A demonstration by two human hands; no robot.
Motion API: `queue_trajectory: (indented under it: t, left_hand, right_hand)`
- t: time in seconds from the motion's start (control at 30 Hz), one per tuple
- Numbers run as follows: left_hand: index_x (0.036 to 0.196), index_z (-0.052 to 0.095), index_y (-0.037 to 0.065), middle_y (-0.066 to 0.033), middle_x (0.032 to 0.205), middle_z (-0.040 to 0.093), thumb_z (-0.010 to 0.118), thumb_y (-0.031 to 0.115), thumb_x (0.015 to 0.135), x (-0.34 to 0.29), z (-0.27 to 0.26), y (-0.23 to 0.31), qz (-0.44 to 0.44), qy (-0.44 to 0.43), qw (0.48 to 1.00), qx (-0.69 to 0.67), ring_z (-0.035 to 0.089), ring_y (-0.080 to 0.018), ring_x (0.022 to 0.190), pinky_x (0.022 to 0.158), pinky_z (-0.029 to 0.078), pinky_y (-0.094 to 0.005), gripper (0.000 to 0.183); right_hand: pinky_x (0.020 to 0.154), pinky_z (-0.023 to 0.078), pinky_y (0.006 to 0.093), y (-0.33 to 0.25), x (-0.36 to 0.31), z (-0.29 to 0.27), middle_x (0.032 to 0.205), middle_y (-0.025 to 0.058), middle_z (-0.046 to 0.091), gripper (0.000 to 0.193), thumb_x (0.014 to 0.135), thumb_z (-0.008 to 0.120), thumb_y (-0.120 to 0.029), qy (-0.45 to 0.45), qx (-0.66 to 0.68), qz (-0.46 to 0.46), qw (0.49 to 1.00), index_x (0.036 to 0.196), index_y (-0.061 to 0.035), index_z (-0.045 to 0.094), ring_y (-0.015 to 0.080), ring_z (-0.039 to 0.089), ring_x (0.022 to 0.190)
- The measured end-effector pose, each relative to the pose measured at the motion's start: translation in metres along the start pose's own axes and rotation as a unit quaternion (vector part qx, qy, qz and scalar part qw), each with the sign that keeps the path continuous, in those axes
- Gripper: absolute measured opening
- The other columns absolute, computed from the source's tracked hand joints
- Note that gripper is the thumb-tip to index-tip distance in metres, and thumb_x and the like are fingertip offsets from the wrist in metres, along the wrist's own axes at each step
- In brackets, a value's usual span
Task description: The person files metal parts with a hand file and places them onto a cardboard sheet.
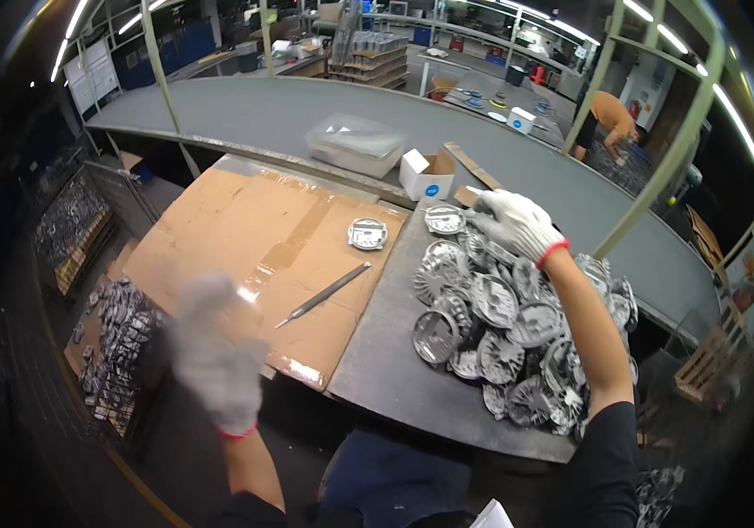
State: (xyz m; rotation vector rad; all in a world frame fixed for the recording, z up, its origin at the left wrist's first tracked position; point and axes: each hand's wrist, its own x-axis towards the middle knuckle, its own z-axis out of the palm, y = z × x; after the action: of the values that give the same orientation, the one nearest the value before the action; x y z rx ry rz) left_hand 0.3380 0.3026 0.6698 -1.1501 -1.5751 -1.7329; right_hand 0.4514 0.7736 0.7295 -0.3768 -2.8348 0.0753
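Hands well apart: right hand (pixel 518 224) at disc pile's (pixel 493 301) far end, grip can't tell; left hand (pixel 218 352) blurred, can't tell. Lone disc (pixel 367 234) lies left of right hand, nearer it; tool (pixel 324 295) slants toward left.

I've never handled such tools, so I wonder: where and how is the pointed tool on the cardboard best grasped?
Probably take the pointed tool by its thicker shaft, from above: it lies flat on the cardboard, its thin tip pointing near-left.

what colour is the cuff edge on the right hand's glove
The cuff edge of the right glove is red, seen best in the head view.
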Motion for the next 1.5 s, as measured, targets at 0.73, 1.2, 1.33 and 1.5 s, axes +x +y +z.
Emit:
queue_trajectory:
  t: [0.73, 1.2, 1.33, 1.5]
  left_hand:
    - [0.133, 0.074, -0.007, -0.0111, 0.117, 0.079, 0.072, -0.001, 0.110, -0.102, 0.051, -0.145, -0.512, 0.083, 0.847, -0.116, 0.075, -0.0169, 0.106, 0.096, 0.063, -0.0324, 0.024]
    - [0.144, 0.072, -0.005, -0.0160, 0.124, 0.082, 0.070, 0.014, 0.114, -0.033, 0.092, -0.222, -0.589, -0.063, 0.788, -0.166, 0.081, -0.0192, 0.103, 0.087, 0.067, -0.0325, 0.036]
    - [0.131, 0.074, -0.007, -0.0107, 0.105, 0.080, 0.069, 0.011, 0.113, -0.038, 0.056, -0.210, -0.615, -0.073, 0.773, -0.138, 0.077, -0.0150, 0.094, 0.081, 0.063, -0.0284, 0.025]
    - [0.143, 0.066, -0.004, -0.0154, 0.126, 0.078, 0.067, 0.013, 0.114, -0.090, 0.013, -0.250, -0.599, -0.043, 0.800, -0.010, 0.079, -0.0211, 0.108, 0.094, 0.065, -0.0379, 0.034]
  right_hand:
    - [0.082, 0.066, 0.0464, 0.047, 0.224, 0.273, 0.094, 0.0205, 0.084, 0.018, 0.082, 0.081, -0.019, -0.164, -0.260, -0.045, 0.951, 0.094, -0.0066, 0.087, 0.0363, 0.084, 0.091]
    - [0.076, 0.057, 0.0355, -0.172, 0.171, 0.214, 0.086, 0.0080, 0.078, 0.033, 0.091, 0.082, -0.037, -0.312, 0.390, -0.091, 0.862, 0.103, -0.0066, 0.084, 0.0170, 0.070, 0.080]
    - [0.079, 0.059, 0.0338, -0.209, 0.145, 0.224, 0.090, 0.0079, 0.080, 0.039, 0.100, 0.075, -0.039, -0.299, 0.458, -0.014, 0.837, 0.123, -0.0080, 0.082, 0.0149, 0.073, 0.084]
    - [0.089, 0.061, 0.0617, -0.273, 0.059, 0.305, 0.110, 0.0291, 0.080, 0.036, 0.110, 0.063, -0.040, -0.231, 0.255, 0.096, 0.934, 0.128, -0.0098, 0.072, 0.0501, 0.077, 0.102]
